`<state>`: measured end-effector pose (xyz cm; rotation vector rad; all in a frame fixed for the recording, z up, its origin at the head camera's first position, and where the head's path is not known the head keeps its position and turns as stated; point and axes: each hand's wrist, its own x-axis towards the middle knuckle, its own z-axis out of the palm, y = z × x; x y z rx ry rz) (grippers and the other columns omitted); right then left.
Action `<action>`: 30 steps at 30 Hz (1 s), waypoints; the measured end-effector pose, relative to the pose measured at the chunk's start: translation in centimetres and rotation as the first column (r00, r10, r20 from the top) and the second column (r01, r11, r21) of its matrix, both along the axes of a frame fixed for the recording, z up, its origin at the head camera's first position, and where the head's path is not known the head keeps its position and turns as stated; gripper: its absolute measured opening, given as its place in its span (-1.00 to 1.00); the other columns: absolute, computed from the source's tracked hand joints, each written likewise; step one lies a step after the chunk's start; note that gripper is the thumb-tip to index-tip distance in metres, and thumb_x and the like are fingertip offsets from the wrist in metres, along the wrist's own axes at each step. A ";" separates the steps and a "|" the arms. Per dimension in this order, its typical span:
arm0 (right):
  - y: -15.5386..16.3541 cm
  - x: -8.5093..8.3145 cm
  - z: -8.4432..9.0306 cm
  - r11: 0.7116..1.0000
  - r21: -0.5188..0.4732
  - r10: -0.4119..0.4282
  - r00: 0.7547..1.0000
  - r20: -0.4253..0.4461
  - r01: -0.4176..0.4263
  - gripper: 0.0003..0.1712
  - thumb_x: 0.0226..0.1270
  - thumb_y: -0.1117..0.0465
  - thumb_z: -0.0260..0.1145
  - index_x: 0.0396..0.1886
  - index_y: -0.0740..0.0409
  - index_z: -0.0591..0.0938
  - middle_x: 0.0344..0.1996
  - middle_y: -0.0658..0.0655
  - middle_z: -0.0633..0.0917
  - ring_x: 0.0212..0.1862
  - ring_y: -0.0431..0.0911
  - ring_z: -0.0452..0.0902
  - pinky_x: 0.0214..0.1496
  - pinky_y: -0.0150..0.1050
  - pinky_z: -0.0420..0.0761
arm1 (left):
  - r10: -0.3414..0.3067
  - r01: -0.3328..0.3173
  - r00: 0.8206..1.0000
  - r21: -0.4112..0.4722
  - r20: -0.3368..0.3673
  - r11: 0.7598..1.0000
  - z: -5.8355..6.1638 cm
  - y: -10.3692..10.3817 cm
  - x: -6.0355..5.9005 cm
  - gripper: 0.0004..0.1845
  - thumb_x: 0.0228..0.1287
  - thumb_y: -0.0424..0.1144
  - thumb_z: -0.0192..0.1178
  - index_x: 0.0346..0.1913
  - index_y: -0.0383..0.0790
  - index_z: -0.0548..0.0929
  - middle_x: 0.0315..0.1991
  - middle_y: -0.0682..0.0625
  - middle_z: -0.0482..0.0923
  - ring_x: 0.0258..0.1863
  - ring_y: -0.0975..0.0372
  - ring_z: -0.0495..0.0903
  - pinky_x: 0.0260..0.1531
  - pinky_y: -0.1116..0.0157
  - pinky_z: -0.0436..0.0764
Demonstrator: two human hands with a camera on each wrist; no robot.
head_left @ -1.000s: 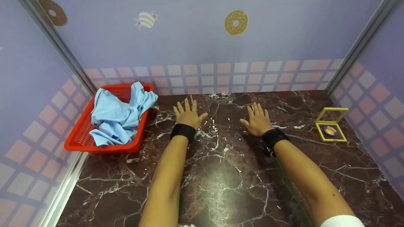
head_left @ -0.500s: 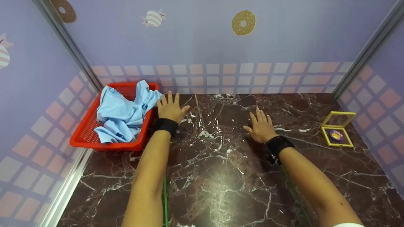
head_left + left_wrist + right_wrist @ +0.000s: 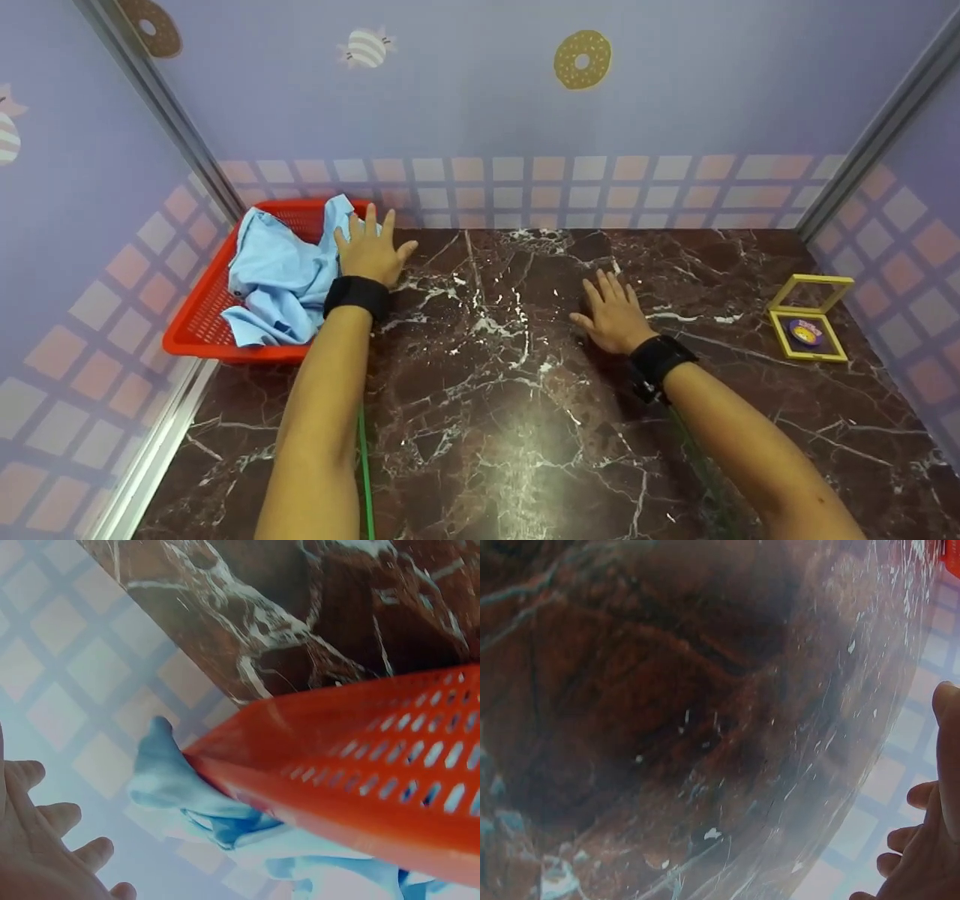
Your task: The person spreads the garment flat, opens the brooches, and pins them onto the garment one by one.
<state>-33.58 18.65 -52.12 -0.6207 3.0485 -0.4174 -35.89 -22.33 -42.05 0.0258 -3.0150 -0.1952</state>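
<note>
Reaching over the near corner of the red basket [image 3: 196, 330], the left hand [image 3: 366, 251] has its fingers spread and fairly straight, with the fingertips at the edge of the light blue cloth [image 3: 281, 277] that lies crumpled inside. Whether those fingertips actually touch the fabric cannot be told from the head view. The left wrist view shows the same hand [image 3: 45, 855] from below with its fingers loosely extended and nothing between them — a fold of the cloth [image 3: 169, 780] spills over the basket's slotted wall [image 3: 390, 772] just beside it.

The right hand [image 3: 615, 315] lies flat, palm down, on the dark marble table [image 3: 487, 420], fingers straight and slightly fanned, gripping nothing. From the right wrist view only the edge of that hand [image 3: 930, 840] shows against the marble [image 3: 667, 727], which is blurred there. The two hands are well apart, one at the basket on the left side and one near the middle of the table.

Each wrist carries a black band (the left one [image 3: 357, 294] sits just at the basket's rim). Toward the far right of the table stands a small yellow-framed case [image 3: 810, 319], lid open, with a purple thing inside it too small to make out. It sits well clear of the right hand.
</note>
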 end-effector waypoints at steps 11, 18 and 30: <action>1.0 0.9 -0.9 0.999 -0.037 0.008 1.000 -0.026 -0.009 -0.16 0.54 -0.10 0.13 0.52 0.39 0.19 0.50 0.52 0.08 0.53 0.38 -0.08 0.46 0.38 -0.04 | 0.026 -0.025 0.999 0.038 -0.022 0.999 -0.1 -3.8 -0.3 -0.19 0.52 0.26 -0.13 0.60 -0.18 0.08 0.59 -0.32 -0.12 0.52 -0.30 -0.16 0.36 -0.37 -0.18; 2.0 0.5 -1.1 0.999 -0.051 0.007 0.998 -0.057 -0.010 -0.18 0.53 -0.08 0.15 0.51 0.39 0.22 0.49 0.53 0.11 0.50 0.42 -0.02 0.43 0.41 -0.01 | 0.105 -0.106 0.994 0.090 0.013 0.990 0.8 -7.3 0.3 -0.18 0.54 0.25 -0.15 0.61 -0.21 0.03 0.59 -0.34 -0.19 0.50 -0.36 -0.19 0.35 -0.38 -0.23; 1.8 1.1 -1.4 0.998 -0.061 0.009 0.997 -0.080 -0.014 -0.20 0.53 -0.07 0.15 0.51 0.38 0.23 0.49 0.52 0.13 0.50 0.42 0.01 0.42 0.41 0.01 | 0.204 -0.217 0.974 0.143 0.101 0.966 0.5 -12.6 2.2 -0.25 0.61 0.16 -0.27 0.58 -0.31 0.03 0.55 -0.45 -0.19 0.47 -0.43 -0.24 0.33 -0.40 -0.31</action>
